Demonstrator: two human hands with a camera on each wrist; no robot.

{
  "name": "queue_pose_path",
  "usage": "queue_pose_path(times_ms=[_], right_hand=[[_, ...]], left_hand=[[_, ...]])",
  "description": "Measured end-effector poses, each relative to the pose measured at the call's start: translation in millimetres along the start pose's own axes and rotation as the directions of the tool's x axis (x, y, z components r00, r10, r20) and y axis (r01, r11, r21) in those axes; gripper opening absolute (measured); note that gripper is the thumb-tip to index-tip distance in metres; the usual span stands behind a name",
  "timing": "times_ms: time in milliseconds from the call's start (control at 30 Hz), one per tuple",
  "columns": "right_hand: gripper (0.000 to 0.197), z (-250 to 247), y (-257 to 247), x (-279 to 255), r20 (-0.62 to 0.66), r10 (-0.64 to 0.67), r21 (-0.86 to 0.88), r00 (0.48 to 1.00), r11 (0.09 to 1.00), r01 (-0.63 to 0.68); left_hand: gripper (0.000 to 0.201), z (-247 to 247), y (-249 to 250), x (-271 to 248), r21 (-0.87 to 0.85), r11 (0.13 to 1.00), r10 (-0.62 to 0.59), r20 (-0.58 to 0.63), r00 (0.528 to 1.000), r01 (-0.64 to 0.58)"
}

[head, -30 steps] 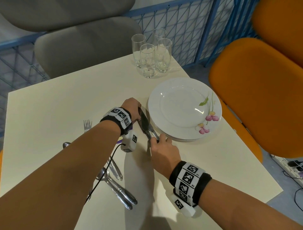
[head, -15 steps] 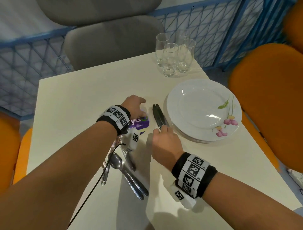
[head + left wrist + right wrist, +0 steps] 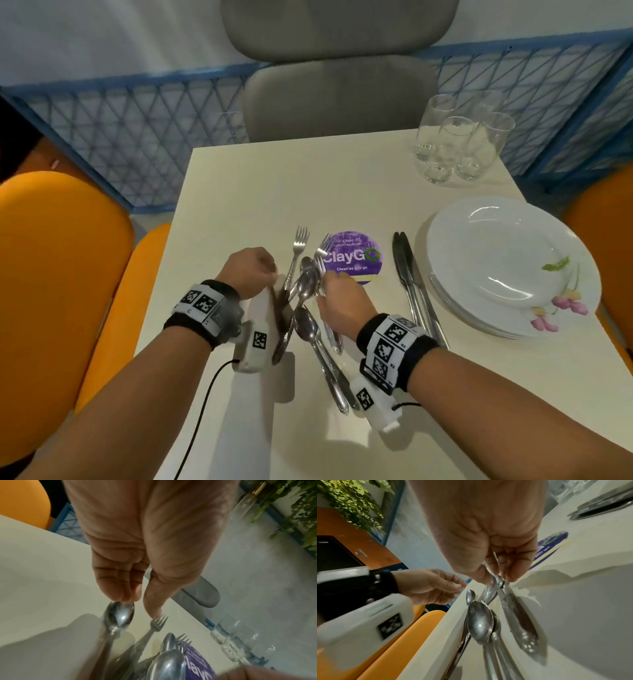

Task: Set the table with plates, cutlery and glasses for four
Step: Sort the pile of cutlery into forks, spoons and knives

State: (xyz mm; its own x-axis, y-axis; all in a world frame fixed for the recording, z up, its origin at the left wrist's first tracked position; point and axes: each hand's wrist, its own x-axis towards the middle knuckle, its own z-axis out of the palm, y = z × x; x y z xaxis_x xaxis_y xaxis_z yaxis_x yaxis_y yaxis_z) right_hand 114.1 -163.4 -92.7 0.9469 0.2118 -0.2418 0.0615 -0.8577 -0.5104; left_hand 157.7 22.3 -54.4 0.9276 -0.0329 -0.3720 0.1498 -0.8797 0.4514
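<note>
Nearest the wearer, a loose pile of spoons (image 3: 310,329) and forks lies on the table (image 3: 239,192), handles pointing back toward the body, several overlapping.

Right hand (image 3: 342,303): thumb and fingers pinched on cutlery at the pile's right side; wrist view shows the fingertips (image 3: 508,574) closed on the neck of a spoon and what looks like a fork shaft, exact count not clear.

Left hand (image 3: 248,274): fingers curled down over the pile's left side. Left wrist view shows fingertips at the bowl of one spoon (image 3: 120,615), touching or just above it; firm hold not confirmed, cannot tell.

Beyond the pile: one fork (image 3: 298,250) lies apart w/ tines away, a second fork's tines overlap a round purple sticker (image 3: 352,257). Right of that, two knives (image 3: 407,274) lie parallel, just beside a stack of white plates (image 3: 513,270). Far right corner: four glasses (image 3: 459,144) bunched together.

Judgement: step in hand is sorting cutlery; no place is laid yet, so the task is early.

Recommendations: lift one piece at a time by the neck or handle, not the bowl. Separate crossed handles before pulling, else neighbours drag. Keep spoons and forks in separate groups. Keep wrists low and clear of the plate stack.
</note>
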Motion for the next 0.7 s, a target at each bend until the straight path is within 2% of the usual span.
queue_pose_path(times_ms=[67, 200, 333, 433, 567, 633, 700], right_hand=[[0.028, 1.9, -4.3, 12.8, -0.005, 0.038, 0.036, 0.999, 0.999, -0.038], [0.035, 8.8, -6.4, 30.9, 0.003, 0.094, 0.047, 0.996, 0.994, -0.094], [0.02, 12.0, -6.9, 39.0, -0.026, 0.136, 0.045, 0.99, 0.99, -0.135], [0.019, 7.4, -9.2, 39.9, -0.031, 0.144, 0.063, 0.989, 0.988, -0.142], [0.014, -4.9, -18.9, 38.4, -0.108, 0.09, 0.234, 0.99, 0.97, -0.063], [0.007, -12.6, -26.7, 39.2, -0.15, 0.059, 0.321, 0.987, 0.947, -0.008], [0.005, -18.7, -33.6, 42.6, -0.176, 0.048, 0.395, 0.983, 0.918, 0.026]], left_hand=[[0.018, 5.7, -5.5, -3.6, -0.031, 1.0, -0.003, -0.008, 1.0, 0.002], [0.025, 17.0, -5.3, -7.3, -0.077, 0.997, -0.012, 0.038, 0.999, 0.014], [0.031, 25.9, -3.7, -9.6, -0.069, 0.998, 0.005, 0.072, 0.997, 0.0], [0.029, 29.3, -4.0, -8.9, -0.035, 0.999, 0.008, 0.082, 0.997, -0.005], [0.029, 31.1, -4.5, -7.0, -0.062, 0.998, 0.013, 0.057, 0.998, -0.01], [0.026, 31.2, -4.3, -6.1, -0.139, 0.99, 0.025, 0.057, 0.998, -0.017], [0.021, 30.1, -2.5, -7.1, -0.371, 0.929, 0.027, 0.097, 0.995, 0.011]])
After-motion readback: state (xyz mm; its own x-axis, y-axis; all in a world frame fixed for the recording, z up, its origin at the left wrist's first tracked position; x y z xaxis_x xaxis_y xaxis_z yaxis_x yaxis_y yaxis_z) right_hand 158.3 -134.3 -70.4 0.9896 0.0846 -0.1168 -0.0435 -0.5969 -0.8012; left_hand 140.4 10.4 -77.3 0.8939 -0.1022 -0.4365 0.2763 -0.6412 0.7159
